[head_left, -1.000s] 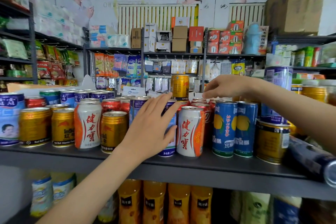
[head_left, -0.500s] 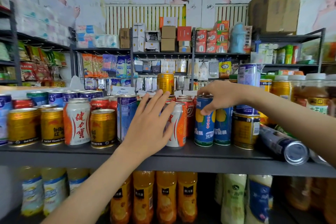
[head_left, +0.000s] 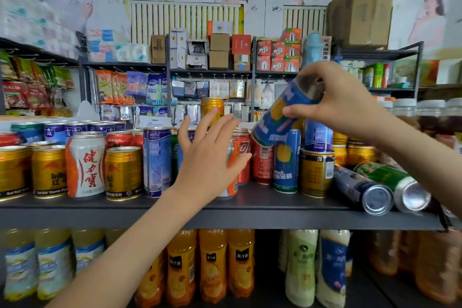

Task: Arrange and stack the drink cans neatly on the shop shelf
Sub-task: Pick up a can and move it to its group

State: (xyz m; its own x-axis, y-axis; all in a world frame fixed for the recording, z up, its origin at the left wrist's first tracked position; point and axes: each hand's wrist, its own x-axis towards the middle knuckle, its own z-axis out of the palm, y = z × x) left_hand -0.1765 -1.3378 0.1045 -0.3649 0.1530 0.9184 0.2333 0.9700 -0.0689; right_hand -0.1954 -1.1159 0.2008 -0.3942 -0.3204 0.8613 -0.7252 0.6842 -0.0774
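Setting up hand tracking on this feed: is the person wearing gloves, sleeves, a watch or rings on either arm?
No. The left hand and the right hand are bare, with no gloves and no rings that show. The left forearm and the right forearm are uncovered as far as the picture reaches: no sleeve, watch or bracelet is visible.

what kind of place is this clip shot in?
Likely a small grocery or convenience shop: drink cans crowd a metal shelf, juice bottles stand below, snack packets hang on hooks behind. The right hand holds a blue can.
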